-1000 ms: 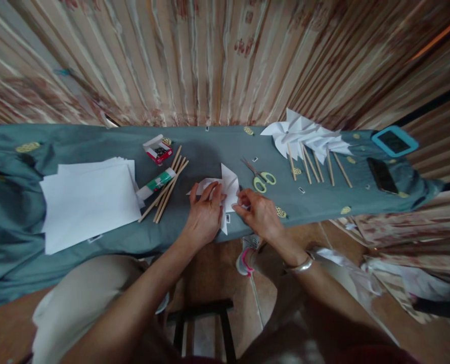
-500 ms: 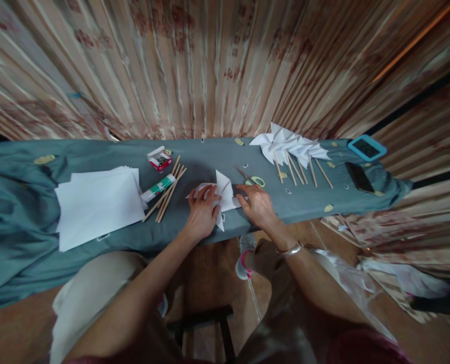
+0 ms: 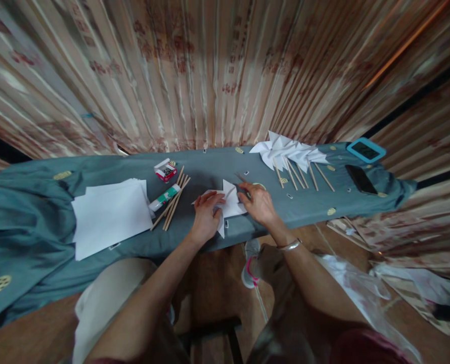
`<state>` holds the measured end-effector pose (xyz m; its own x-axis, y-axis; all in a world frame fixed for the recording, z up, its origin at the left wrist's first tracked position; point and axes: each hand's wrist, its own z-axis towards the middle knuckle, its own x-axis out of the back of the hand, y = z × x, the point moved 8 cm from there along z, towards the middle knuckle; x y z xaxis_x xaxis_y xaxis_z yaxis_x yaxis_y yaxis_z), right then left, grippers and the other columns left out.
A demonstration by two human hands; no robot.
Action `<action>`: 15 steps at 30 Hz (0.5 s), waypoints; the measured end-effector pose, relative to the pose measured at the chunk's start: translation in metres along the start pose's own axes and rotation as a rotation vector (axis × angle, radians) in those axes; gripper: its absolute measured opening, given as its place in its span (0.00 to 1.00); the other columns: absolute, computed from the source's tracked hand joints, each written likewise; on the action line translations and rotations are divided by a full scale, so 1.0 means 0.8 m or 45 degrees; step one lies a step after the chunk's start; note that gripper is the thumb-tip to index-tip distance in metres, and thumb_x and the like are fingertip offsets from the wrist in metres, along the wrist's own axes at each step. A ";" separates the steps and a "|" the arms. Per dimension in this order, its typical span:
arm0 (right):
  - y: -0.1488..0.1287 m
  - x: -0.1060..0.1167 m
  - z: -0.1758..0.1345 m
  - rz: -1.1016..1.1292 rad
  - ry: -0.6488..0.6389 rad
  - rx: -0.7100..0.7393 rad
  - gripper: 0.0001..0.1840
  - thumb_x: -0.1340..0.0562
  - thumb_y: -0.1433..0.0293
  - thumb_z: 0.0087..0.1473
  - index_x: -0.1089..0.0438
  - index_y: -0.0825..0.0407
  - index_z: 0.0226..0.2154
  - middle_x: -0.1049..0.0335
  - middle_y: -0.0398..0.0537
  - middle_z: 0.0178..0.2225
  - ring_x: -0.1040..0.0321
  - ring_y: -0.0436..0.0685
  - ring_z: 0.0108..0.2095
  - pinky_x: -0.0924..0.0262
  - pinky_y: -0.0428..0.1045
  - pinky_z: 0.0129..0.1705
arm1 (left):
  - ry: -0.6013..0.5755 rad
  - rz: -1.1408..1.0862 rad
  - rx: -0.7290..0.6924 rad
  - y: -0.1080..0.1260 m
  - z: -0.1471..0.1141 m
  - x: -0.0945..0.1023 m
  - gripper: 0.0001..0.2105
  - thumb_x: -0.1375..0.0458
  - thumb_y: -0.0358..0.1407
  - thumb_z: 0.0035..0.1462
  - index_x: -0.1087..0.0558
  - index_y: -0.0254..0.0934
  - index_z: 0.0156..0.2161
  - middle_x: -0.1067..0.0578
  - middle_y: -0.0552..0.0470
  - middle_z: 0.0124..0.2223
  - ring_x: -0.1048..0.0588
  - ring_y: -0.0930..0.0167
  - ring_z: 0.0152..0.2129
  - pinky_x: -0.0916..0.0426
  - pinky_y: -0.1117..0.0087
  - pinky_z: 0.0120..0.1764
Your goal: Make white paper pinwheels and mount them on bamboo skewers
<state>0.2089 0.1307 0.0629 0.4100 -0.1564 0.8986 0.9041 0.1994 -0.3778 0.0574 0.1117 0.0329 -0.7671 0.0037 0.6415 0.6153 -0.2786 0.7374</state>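
A white paper pinwheel (image 3: 230,202), its points folded up, lies near the front edge of the cloth-covered table. My left hand (image 3: 207,215) presses on its left side and centre, fingers curled over the folds and holding it. At the pinwheel's right edge, my right hand (image 3: 261,203) has its thumb and forefinger apart, with nothing visible between them. Just beyond the right hand are scissors (image 3: 241,177); that hand partly covers their yellow-green handles.
To the left are a stack of white paper (image 3: 111,217), a glue stick (image 3: 165,197), several wooden sticks (image 3: 177,202) and a small red box (image 3: 165,170). Finished pinwheels on sticks (image 3: 291,151) lie at right, beside a black phone (image 3: 360,179) and a blue-framed device (image 3: 366,150).
The view has shifted slightly, so most things sit a little lower. My right hand has moved closer to the scissors and covers more of their handles. My left hand stays on the pinwheel.
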 end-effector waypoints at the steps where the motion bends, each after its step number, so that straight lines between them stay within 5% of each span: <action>1: -0.002 0.000 0.001 0.007 0.006 -0.002 0.18 0.41 0.71 0.57 0.29 0.57 0.49 0.25 0.56 0.47 0.30 0.63 0.49 0.38 0.55 0.53 | 0.008 -0.009 0.006 0.000 0.000 0.001 0.18 0.48 0.23 0.49 0.26 0.39 0.44 0.23 0.47 0.50 0.32 0.63 0.55 0.45 0.52 0.60; 8: -0.009 0.006 0.012 0.065 0.093 -0.025 0.18 0.42 0.70 0.56 0.29 0.57 0.49 0.24 0.56 0.46 0.29 0.63 0.48 0.37 0.55 0.52 | 0.061 0.013 0.009 0.002 0.002 0.007 0.20 0.47 0.22 0.47 0.26 0.40 0.45 0.24 0.47 0.51 0.31 0.62 0.54 0.46 0.50 0.61; 15: 0.023 0.028 0.030 0.087 0.241 -0.150 0.16 0.42 0.70 0.55 0.27 0.54 0.46 0.22 0.55 0.41 0.27 0.62 0.42 0.35 0.55 0.46 | 0.223 -0.126 -0.013 -0.002 -0.003 0.051 0.15 0.46 0.27 0.52 0.27 0.39 0.44 0.23 0.47 0.48 0.28 0.64 0.49 0.36 0.56 0.55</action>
<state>0.2318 0.1537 0.0815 0.4757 -0.3273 0.8165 0.8769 0.1034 -0.4694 0.0249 0.1102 0.0574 -0.8443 -0.1355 0.5184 0.5339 -0.2950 0.7924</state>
